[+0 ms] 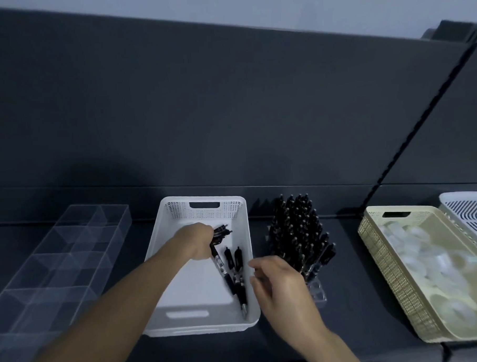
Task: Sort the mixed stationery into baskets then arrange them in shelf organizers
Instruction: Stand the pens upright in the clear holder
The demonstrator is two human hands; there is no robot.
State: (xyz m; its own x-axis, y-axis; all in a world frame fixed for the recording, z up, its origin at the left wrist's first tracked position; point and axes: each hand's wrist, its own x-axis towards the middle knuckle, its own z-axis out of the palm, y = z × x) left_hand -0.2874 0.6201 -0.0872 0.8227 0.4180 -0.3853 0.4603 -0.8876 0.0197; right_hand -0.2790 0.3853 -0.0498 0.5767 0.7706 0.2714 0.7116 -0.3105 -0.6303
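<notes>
- White plastic basket (159,266) at the middle of the dark matte counter (347,313): rectangular, rounded corners, fine perforated mesh along the walls, a slot handle at each short end.
- Left hand (199,241) down inside the basket's far half, fingers clamped round a bundle of black pens (221,233), clicker ends poking out to the right.
- Loose pens (236,274) flat on the smooth basket floor by the right wall: black grips, clear barrels, one metal tip toward the near right corner.
- Right hand (280,283) over the basket's right rim, fingers loosely bent and apart, nothing visible in them; blurred.
- Just right of the basket, a clear acrylic holder (317,292) with round holes, packed with upright pens (299,233), all black.
- Far left: clear acrylic organizer (57,260), long, split into boxy compartments.
- Far right: beige basket (386,270), mesh-walled, holding blurred translucent white pieces (426,257); beside it a slotted white basket (468,214).
</notes>
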